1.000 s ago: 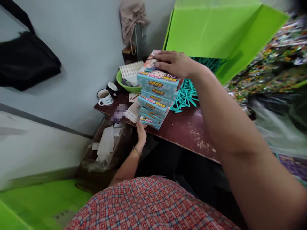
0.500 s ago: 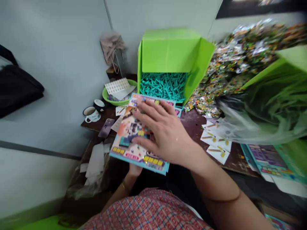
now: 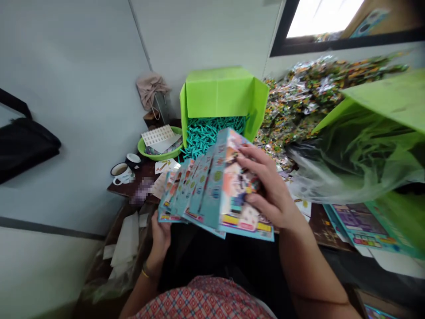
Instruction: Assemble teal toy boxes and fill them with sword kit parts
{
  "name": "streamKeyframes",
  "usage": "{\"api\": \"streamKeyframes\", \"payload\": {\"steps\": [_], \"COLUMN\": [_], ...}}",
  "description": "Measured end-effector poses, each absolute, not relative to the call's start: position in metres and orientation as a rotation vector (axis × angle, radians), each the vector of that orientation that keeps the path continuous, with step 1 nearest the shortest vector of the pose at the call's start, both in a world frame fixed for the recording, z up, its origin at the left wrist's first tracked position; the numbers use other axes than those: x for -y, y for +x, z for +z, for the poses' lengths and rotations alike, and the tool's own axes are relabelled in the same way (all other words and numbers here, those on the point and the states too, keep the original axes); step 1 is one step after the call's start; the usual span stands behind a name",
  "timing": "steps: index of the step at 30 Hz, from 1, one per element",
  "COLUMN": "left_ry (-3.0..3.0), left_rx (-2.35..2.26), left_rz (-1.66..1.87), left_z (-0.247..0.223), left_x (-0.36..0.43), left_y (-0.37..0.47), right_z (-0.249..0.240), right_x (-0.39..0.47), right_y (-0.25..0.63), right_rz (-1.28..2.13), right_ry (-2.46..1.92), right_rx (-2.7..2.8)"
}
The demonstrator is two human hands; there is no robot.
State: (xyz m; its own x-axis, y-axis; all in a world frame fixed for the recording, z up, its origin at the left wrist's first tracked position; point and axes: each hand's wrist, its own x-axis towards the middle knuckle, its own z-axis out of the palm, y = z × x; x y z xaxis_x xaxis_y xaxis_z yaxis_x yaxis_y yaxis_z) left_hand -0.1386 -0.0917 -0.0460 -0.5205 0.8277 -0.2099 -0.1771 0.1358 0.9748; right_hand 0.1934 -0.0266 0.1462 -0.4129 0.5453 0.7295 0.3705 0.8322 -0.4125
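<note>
Several printed flat boxes (image 3: 212, 186) with teal edges are fanned out between my hands, overlapping like cards. My left hand (image 3: 160, 235) grips the lower left end of the fan, its fingers partly hidden behind the boxes. On the right, my right hand (image 3: 270, 188) lies over the printed front of the nearest box, fingers curled round its right side. Behind the fan stands an open green box (image 3: 219, 95) full of small teal pieces (image 3: 201, 135).
A green basket (image 3: 161, 156) with sheets and a cup (image 3: 120, 170) stand at the left. Shiny packets (image 3: 299, 110) are heaped at the back right, beside a plastic-lined green box (image 3: 381, 102). Flat printed boxes (image 3: 365, 221) lie at the right edge.
The stack, flat and squared before, is now spread into a tilted fan. My right hand has moved right, and my left hand has moved left to the fan's lower left end.
</note>
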Motion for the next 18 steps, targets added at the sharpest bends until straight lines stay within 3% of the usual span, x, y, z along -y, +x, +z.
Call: {"api": "streamKeyframes", "payload": {"steps": [3, 8, 13, 18], "left_ry": [0.807, 1.119, 0.972, 0.901], "left_rx": [-1.814, -1.894, -1.757, -1.534], "left_rz": [1.535, 1.038, 0.769, 0.783], "left_z": [-0.026, -0.028, -0.022, 0.002], "left_x": [0.081, 0.053, -0.007, -0.043], "left_y": [-0.161, -0.192, -0.199, -0.163], "right_z": [0.065, -0.061, -0.057, -0.024], "right_x": [0.009, 0.000, -0.044, -0.090], "right_y": [0.228, 0.271, 0.298, 0.280], "right_rz": [0.297, 0.840, 1.273, 1.355], "right_ry": [-0.795, -1.324, -1.466, -1.589], "right_rx": [1.852, 1.554, 1.365, 1.399]}}
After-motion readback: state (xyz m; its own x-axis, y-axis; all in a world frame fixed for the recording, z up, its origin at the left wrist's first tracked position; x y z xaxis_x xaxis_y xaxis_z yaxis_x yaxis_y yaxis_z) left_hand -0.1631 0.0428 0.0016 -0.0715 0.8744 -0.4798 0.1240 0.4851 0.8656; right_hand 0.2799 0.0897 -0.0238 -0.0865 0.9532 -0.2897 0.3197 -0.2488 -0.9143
